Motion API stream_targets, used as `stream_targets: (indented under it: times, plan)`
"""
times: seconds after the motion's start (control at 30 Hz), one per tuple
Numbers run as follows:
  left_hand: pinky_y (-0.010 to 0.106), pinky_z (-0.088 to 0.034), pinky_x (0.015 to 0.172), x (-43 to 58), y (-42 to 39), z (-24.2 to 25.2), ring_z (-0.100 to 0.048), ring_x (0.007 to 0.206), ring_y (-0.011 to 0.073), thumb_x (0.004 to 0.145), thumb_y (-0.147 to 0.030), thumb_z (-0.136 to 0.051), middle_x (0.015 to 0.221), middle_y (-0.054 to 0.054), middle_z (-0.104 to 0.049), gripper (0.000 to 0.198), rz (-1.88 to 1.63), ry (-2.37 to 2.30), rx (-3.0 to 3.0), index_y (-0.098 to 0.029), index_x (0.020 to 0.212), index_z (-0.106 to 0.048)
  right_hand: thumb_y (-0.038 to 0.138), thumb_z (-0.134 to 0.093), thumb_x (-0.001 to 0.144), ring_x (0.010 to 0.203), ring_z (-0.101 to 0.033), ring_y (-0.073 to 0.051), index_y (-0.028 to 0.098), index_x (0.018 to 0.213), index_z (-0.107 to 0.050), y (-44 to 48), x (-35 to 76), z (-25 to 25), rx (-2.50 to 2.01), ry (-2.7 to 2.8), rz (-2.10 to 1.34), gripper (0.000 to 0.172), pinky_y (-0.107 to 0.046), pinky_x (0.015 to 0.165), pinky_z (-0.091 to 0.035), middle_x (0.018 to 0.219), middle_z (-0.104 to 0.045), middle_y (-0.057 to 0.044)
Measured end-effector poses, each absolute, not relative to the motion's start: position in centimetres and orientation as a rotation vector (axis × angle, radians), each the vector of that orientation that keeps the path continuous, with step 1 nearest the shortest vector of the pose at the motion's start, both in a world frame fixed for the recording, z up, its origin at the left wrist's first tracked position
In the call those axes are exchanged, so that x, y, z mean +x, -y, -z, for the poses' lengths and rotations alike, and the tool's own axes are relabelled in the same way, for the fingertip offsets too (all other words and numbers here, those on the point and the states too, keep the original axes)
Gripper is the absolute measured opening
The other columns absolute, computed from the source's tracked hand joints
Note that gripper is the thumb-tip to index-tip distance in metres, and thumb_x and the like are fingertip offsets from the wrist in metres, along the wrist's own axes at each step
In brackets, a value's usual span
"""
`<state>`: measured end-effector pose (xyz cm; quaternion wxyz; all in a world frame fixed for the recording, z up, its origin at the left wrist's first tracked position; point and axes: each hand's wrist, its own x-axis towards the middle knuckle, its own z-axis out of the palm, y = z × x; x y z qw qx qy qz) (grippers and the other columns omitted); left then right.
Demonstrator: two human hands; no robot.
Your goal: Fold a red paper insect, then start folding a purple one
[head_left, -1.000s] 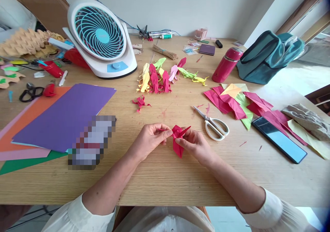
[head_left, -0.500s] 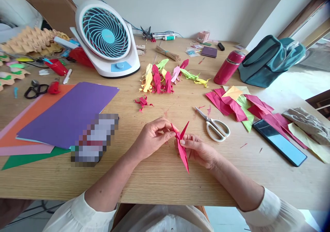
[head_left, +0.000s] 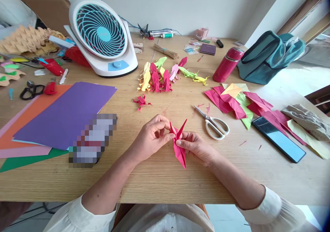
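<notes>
Both hands hold a folded red origami piece [head_left: 179,152] just above the wooden table [head_left: 160,180]. My left hand [head_left: 152,137] pinches its upper left point with closed fingers. My right hand [head_left: 197,146] grips its middle from the right, thumb on top. Two thin points stick up between the hands and a long pointed flap hangs down toward me. A small finished red paper figure [head_left: 140,102] lies beyond my left hand.
White-handled scissors [head_left: 213,123] lie right of my hands, and a phone [head_left: 278,138] further right. Folded paper figures [head_left: 165,75] are heaped mid-table, red and yellow sheets [head_left: 235,103] at right. Purple and orange card [head_left: 64,115], a fan [head_left: 101,34], a red bottle [head_left: 227,64] and a teal bag [head_left: 268,55] stand around.
The red piece went from lying bunched between my fingers to standing upright with two points up and a long flap down. Both hands stayed in place, fingers shifting on it.
</notes>
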<state>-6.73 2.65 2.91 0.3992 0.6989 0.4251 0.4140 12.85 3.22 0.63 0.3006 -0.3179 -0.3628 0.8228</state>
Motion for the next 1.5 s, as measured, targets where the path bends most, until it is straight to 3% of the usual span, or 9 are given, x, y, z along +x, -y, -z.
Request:
stream_targets:
  times: [0.23,0.47,0.93,1.2,1.5]
  plan:
    - [0.02,-0.041,0.057,-7.1,-2.7,-3.2,-0.051,0.071,0.0095,0.087,-0.017,-0.071,0.093,0.001,-0.056,0.002,-1.003,-1.068,1.879,-0.019,0.087,-0.069,0.037,-0.091,0.068,0.057,-0.053,-0.008,0.016,0.07,-0.068,-3.5,12.9,-0.3,-0.85,1.046,-2.069,0.031,-0.021,0.059,-0.043,0.065,-0.063,0.003]
    - [0.022,-0.046,0.071,-7.5,-2.9,-2.9,-0.059,0.083,0.0117,0.09,-0.016,-0.068,0.095,0.001,-0.058,0.003,-1.008,-1.076,2.06,-0.019,0.089,-0.067,0.04,-0.089,0.066,0.055,-0.052,-0.008,0.017,0.07,-0.065,-3.3,12.6,0.0,-0.939,1.114,-1.884,0.034,-0.022,0.054,-0.041,0.064,-0.063,0.003]
    - [0.025,-0.05,0.072,-7.1,-3.9,-0.7,-0.063,0.083,0.0151,0.085,-0.024,-0.074,0.089,0.003,-0.066,0.009,-0.954,-0.989,1.632,-0.018,0.089,-0.069,0.033,-0.069,0.08,0.061,-0.056,-0.013,0.018,0.082,-0.069,-2.4,12.9,-0.2,-1.181,1.492,-1.405,0.015,-0.026,0.054,-0.042,0.072,-0.067,-0.002]
    - [0.022,-0.05,0.071,-6.6,-3.9,-1.2,-0.063,0.079,0.0134,0.085,-0.02,-0.073,0.084,0.001,-0.068,0.005,-1.015,-1.015,1.639,-0.017,0.085,-0.068,0.046,-0.091,0.058,0.053,-0.053,-0.009,0.017,0.069,-0.067,-3.5,12.9,-0.5,-1.018,1.069,-1.837,0.039,-0.022,0.052,-0.041,0.063,-0.065,0.002]
    - [0.025,-0.047,0.073,-7.1,-3.8,-1.9,-0.062,0.077,0.0141,0.086,-0.021,-0.073,0.08,0.002,-0.066,0.008,-1.107,-0.948,1.854,-0.019,0.08,-0.068,0.038,-0.097,0.054,0.053,-0.055,-0.007,0.017,0.069,-0.071,-3.6,13.1,-0.6,-0.953,0.821,-2.081,0.036,-0.018,0.052,-0.045,0.061,-0.066,0.003]
